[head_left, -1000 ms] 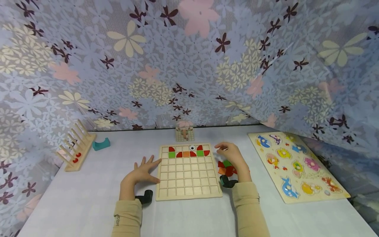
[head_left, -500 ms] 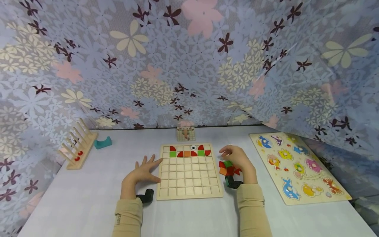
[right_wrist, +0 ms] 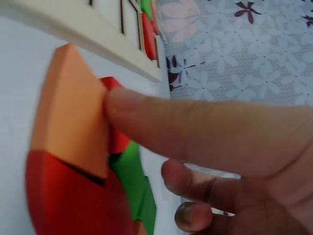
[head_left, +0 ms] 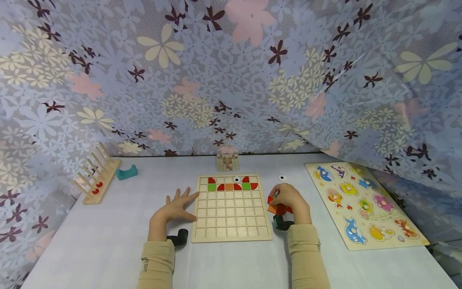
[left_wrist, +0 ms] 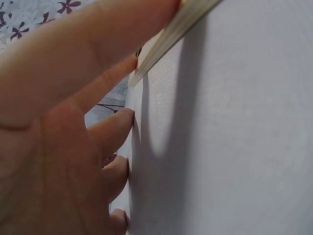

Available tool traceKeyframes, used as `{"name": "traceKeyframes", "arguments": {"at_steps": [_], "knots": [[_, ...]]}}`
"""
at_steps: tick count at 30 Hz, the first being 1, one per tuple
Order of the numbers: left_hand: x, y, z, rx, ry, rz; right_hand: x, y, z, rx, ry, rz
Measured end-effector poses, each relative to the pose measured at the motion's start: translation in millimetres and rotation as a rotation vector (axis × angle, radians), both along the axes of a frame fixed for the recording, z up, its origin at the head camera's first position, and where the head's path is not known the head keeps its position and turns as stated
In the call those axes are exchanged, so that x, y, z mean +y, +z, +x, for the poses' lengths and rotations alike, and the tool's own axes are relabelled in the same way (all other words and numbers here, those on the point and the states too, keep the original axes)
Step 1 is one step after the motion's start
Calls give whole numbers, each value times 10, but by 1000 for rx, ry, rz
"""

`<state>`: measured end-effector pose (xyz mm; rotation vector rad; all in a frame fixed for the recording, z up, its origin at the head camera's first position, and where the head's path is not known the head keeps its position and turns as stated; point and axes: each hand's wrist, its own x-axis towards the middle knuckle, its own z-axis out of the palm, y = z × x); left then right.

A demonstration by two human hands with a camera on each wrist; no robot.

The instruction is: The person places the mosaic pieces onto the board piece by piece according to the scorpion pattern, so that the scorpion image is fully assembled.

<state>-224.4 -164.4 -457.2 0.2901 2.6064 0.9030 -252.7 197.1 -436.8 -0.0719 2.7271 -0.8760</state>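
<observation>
A wooden grid board (head_left: 231, 216) lies flat on the table, with red, green and orange pieces and an eye tile (head_left: 236, 180) in its top rows. Along its left side rests my left hand (head_left: 173, 208), fingers spread; thumb and index finger touch the edge, and the left wrist view shows the board's rim (left_wrist: 171, 41) against them. My right hand (head_left: 290, 198) reaches over a small heap of pieces right of the board. In the right wrist view its thumb touches the heap by an orange square (right_wrist: 76, 112) and a red piece (right_wrist: 117, 134); its other fingers are loosely bent, apart from the thumb.
Another eye tile (head_left: 282, 178) lies beyond the right hand. A small pattern card (head_left: 228, 162) is behind the board. A sea-animal puzzle (head_left: 364, 204) occupies the right side. A wooden peg rack (head_left: 99, 182) and teal block (head_left: 127, 172) stand at left; a flowered cloth (head_left: 231, 80) hangs behind.
My right hand has drawn back toward me from near the eye tile and lowered onto the heap; that tile now shows fully. The left hand stays at the board's edge.
</observation>
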Motion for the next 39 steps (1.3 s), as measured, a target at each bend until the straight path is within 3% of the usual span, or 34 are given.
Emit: {"name": "traceKeyframes", "arguments": {"at_steps": [6,13,22,29,39], "knots": [[-4,8,1,-3,7,-2,4,-52,-14,4,-7,-23],[-16,22,3,2,9,-1,-11,-44,-43,31,-8,-138],[-25,13,17,-6,10,3,-65,4,-60,127,-74,-201],[-37,-11,6,-3,5,6,-201,70,-50,191,-91,-359],[-1,11,11,-4,0,1,-473,146,-48,203,-75,-398]]}}
